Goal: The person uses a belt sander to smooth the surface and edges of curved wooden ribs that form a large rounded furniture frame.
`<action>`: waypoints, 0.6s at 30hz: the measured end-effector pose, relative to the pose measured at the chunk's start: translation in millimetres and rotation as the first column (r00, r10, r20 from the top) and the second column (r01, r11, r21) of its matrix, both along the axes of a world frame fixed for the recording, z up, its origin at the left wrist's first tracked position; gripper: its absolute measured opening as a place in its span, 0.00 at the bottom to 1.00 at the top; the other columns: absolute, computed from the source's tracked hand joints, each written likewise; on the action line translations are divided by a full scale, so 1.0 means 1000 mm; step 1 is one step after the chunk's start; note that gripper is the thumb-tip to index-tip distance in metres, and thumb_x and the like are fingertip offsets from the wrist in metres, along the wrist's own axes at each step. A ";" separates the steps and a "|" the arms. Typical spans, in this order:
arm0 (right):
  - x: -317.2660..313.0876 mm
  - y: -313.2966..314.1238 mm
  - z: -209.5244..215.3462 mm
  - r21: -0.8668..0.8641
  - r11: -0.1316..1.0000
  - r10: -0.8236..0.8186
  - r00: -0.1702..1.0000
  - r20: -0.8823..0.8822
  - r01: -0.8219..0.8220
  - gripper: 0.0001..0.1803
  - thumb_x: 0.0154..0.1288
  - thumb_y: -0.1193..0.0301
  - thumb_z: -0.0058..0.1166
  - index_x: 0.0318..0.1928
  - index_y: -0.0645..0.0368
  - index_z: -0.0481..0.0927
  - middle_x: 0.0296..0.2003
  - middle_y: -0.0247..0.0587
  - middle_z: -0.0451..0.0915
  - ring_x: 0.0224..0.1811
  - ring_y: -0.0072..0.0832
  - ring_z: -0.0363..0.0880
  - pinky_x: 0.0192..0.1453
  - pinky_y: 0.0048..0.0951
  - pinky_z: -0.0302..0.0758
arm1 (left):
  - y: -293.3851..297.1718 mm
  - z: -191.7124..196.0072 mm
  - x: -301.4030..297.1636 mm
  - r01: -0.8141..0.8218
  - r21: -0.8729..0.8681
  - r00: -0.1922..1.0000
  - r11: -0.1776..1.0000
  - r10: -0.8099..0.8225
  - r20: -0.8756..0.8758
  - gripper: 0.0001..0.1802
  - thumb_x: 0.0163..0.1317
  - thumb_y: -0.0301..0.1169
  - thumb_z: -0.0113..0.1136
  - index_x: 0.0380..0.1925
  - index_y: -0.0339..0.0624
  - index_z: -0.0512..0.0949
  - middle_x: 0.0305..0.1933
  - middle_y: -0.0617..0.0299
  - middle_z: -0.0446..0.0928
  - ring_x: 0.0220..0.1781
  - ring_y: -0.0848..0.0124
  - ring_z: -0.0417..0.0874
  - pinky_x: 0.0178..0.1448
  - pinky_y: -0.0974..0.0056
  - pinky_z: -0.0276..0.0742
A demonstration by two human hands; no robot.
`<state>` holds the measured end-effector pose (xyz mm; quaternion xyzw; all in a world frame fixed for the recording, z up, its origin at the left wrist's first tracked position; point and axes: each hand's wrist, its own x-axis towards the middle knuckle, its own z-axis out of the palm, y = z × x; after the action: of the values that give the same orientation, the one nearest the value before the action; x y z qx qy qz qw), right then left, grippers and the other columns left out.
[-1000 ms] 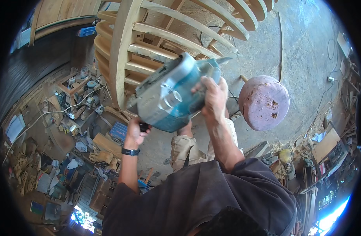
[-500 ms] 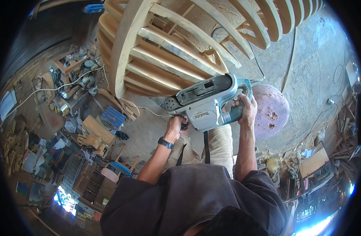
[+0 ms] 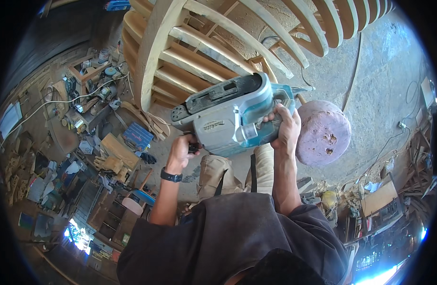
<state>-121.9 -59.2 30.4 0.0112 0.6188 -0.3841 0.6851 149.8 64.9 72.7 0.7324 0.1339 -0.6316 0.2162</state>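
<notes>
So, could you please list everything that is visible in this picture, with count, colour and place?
belt sander: one, teal and grey, held up at centre
curved wooden slat frame: one, pale wood, top centre
round stool seat: one, faded purple, right of the sander
blue case: one, blue, on the floor at left
tools and wood scraps: many, mixed colours, left side
cables: several, dark, on the concrete floor at right
wristwatch: one, black, left wrist
left hand: one, at the sander's rear
right hand: one, fingers wrapped on the sander's handle
</notes>
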 end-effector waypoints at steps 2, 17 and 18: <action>0.003 -0.006 0.003 0.021 1.000 0.021 1.000 -0.004 -0.021 0.06 0.67 0.75 0.53 0.39 0.64 0.71 0.22 0.41 0.75 0.20 0.30 0.77 0.27 0.29 0.78 | 0.001 0.004 0.005 0.011 0.015 1.000 1.000 -0.011 0.003 0.11 0.58 0.30 0.49 0.25 0.33 0.76 0.24 0.52 0.77 0.15 0.68 0.74 0.12 0.71 0.54; -0.088 0.004 -0.079 0.081 0.970 0.238 0.956 -0.169 -0.228 0.07 0.64 0.74 0.56 0.37 0.65 0.75 0.23 0.37 0.74 0.19 0.25 0.76 0.24 0.29 0.77 | 0.049 -0.096 -0.113 -0.161 0.112 0.987 0.981 0.163 -0.008 0.07 0.47 0.25 0.52 0.27 0.36 0.74 0.23 0.53 0.75 0.16 0.63 0.76 0.11 0.69 0.56; -0.094 0.004 -0.087 0.091 0.966 0.256 0.952 -0.170 -0.243 0.07 0.64 0.74 0.56 0.37 0.65 0.75 0.23 0.37 0.75 0.19 0.25 0.76 0.25 0.28 0.77 | 0.045 -0.099 -0.121 -0.172 0.115 0.985 0.978 0.173 0.007 0.07 0.46 0.25 0.52 0.28 0.36 0.74 0.24 0.53 0.75 0.17 0.63 0.76 0.12 0.70 0.56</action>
<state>-216.3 -55.5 -56.8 -0.0784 0.6876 -0.2723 0.6685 28.9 110.2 -26.1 0.7283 0.2334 -0.6028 0.2275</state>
